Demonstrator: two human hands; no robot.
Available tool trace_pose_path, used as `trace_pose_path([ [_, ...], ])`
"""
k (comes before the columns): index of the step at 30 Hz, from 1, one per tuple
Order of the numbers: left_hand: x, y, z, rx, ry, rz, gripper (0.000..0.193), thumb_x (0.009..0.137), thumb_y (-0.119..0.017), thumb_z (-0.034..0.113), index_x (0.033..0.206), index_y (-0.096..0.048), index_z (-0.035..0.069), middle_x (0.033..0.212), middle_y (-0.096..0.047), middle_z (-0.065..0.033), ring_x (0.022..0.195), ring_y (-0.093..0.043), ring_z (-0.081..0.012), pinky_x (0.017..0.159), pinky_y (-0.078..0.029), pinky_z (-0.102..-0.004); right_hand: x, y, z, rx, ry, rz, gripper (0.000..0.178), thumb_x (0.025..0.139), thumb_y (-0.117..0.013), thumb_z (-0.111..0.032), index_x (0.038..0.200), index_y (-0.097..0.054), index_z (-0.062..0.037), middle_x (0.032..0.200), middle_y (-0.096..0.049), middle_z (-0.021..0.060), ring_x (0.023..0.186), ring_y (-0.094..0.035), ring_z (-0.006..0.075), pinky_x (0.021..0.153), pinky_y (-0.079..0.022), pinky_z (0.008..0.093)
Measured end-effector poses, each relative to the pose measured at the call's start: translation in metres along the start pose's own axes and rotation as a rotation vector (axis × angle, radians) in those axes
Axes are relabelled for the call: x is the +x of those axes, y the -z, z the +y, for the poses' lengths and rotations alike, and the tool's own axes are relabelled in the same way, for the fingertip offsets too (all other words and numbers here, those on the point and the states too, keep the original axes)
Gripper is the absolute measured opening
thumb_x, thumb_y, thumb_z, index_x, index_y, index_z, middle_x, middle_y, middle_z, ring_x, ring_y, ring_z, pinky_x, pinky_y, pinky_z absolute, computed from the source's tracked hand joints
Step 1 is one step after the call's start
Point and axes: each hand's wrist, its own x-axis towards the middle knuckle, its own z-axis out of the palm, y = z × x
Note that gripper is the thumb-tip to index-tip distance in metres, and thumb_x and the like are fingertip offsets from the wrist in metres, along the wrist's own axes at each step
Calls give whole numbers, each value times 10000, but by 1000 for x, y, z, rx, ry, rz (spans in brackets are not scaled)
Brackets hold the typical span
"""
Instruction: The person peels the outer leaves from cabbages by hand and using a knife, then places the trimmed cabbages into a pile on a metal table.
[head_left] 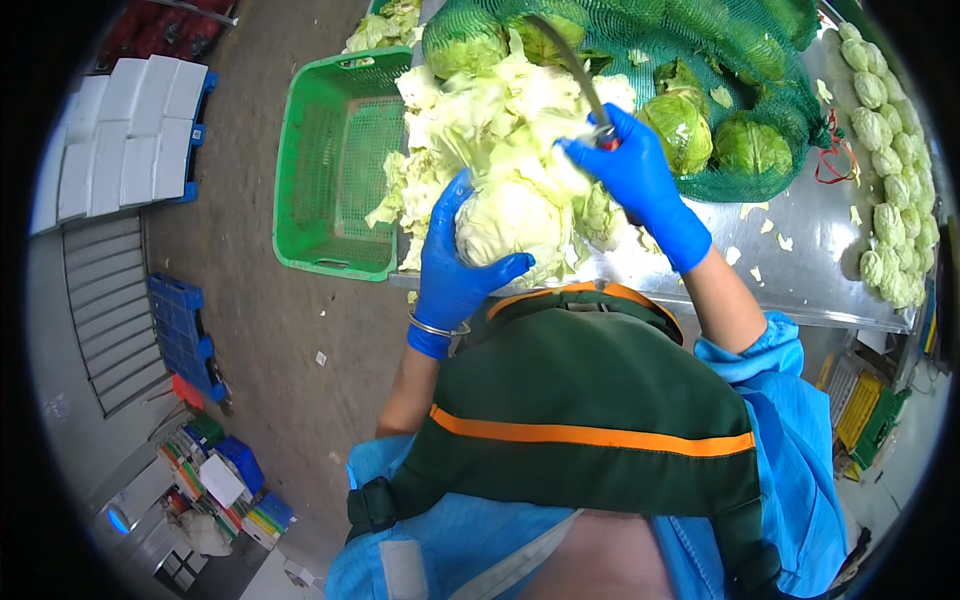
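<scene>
A green crate [287,150] stood on the left, and beside it my left grip [445,275] held a pale cabbage [510,232] by its side at the near edge of the tabletop [800,270], just below a heap of loose leaves [500,110]. My right grip [645,175] was wrapped around the handle of a curved knife [572,65], and behind it a green net bag [625,22] with cabbages ran right, toward rows of pale ones [887,218]. I think I was taking off leaves, so the next move called for keeping the cabbage steady and the blade off my left grip.
</scene>
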Motion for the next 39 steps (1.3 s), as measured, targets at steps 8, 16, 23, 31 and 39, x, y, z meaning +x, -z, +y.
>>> trace_pose_path([
  [8,11,-15,14,-814,289,248,693,737,-551,-3,1357,-243,35,1233,-442,-139,1116,-474,-238,927,-424,-340,-25,22,-49,86,152,-138,597,746,-692,-354,1233,-471,-88,1019,-575,83,865,-560,182,768,-444,302],
  [16,13,3,11,-780,259,70,669,794,-544,245,1359,-250,42,1318,-377,-158,1201,-404,-293,989,-358,-425,-19,31,-48,2,154,-150,276,744,-656,-218,968,-642,-57,852,-629,116,752,-609,178,688,-480,292],
  [23,3,-12,13,-1546,632,135,710,847,-436,529,1360,-258,72,1376,-300,-176,1251,-305,-369,1003,-292,-548,-27,25,-39,176,-197,-69,542,765,-693,-294,1234,-498,-105,1027,-587,87,890,-572,162,778,-461,288],
  [31,-17,-19,-27,151,253,333,767,766,-689,238,1364,-240,70,1263,-345,-188,1150,-397,-330,926,-400,-448,-14,-13,26,196,-227,-296,650,760,-664,-354,1290,-430,-61,1196,-530,142,1042,-519,197,897,-393,305],
  [39,57,-33,-54,647,-90,31,1020,559,-825,363,1326,-254,9,1289,-308,-222,1190,-326,-358,984,-308,-433,-41,-16,51,-89,403,160,489,843,-562,-166,1304,-407,-116,1118,-533,162,1013,-540,276,878,-413,325],
])
